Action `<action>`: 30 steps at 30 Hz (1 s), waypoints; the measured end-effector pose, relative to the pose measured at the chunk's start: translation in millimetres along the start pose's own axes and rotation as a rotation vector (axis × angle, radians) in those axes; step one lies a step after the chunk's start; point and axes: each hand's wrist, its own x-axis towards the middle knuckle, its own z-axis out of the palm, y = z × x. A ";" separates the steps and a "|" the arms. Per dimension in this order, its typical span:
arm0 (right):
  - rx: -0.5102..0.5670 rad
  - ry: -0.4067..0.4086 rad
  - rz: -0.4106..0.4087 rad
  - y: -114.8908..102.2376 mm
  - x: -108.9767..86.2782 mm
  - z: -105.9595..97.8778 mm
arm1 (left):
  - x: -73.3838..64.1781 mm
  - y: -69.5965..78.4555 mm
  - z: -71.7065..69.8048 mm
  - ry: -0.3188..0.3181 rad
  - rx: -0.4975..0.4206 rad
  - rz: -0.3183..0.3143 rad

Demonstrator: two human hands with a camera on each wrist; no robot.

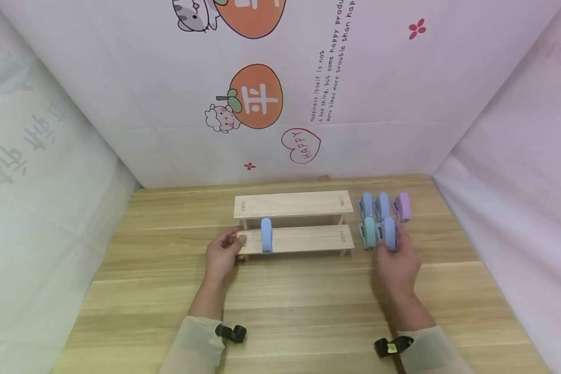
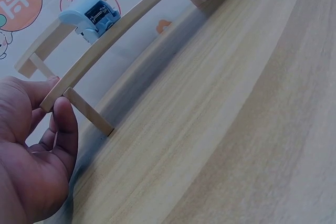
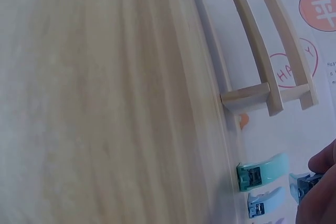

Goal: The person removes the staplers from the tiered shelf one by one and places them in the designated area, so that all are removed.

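Note:
My left hand (image 1: 222, 257) grips the left end of the front wooden board (image 1: 308, 239), thumb on top and fingers beneath. A blue clip (image 1: 266, 235) is clamped over that board near its left end; the left wrist view shows the same blue clip (image 2: 92, 17) on the board's edge. At the right, my right hand (image 1: 399, 259) pinches another blue clip (image 1: 389, 234) between thumb and fingers. The right wrist view shows this held clip (image 3: 304, 184) partly hidden by the fingers. Beside it stands a teal clip (image 1: 368, 232).
Behind the teal clip and held clip stand two blue clips (image 1: 366, 205) and a purple clip (image 1: 402, 206). A second wooden board on legs (image 1: 294, 204) stands behind the front one. Printed white cloth (image 1: 378, 145) encloses the wooden table (image 1: 299, 311) at the back and sides.

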 end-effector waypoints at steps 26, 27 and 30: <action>0.013 -0.068 0.122 7.9 15.9 -1.4 | 0.0 0.8 -0.1 -0.003 -0.012 -0.001; 0.004 -0.070 0.123 8.8 16.7 -1.5 | -0.2 0.8 -0.3 -0.006 -0.011 0.000; -0.011 -0.082 0.137 10.7 19.0 -1.2 | -0.4 1.0 -0.9 -0.013 -0.013 -0.001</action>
